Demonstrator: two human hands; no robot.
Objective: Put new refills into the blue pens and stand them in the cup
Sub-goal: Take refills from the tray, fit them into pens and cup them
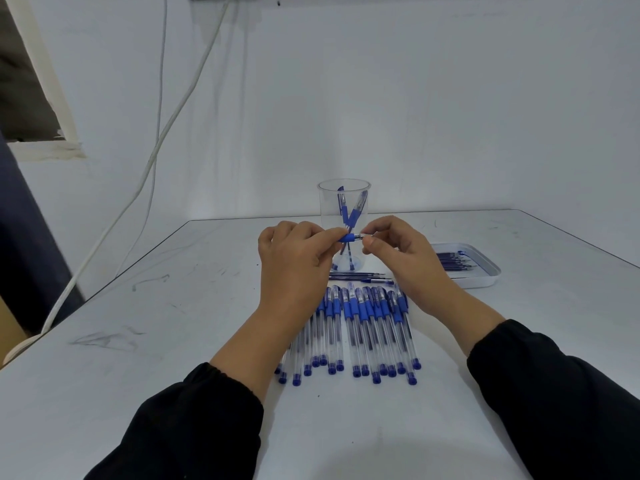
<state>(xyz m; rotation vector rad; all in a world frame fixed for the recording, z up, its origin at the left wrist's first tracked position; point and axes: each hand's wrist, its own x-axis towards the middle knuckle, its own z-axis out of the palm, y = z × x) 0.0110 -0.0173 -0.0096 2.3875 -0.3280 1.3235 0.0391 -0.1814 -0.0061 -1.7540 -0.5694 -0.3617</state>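
Both your hands pinch one blue pen above the table.
Near you lies a row of pens (349,332); above it your left hand (294,252) pinches the pen (349,237) at its grip, your right hand (398,249) its tip; beyond stands the cup (344,202), two pens inside.

One clear cup (344,202), two pens inside (351,216), one tray (485,277), two hands (294,258)

I see white cables (162,133) hanging down the wall (415,98), left of the table (138,341).
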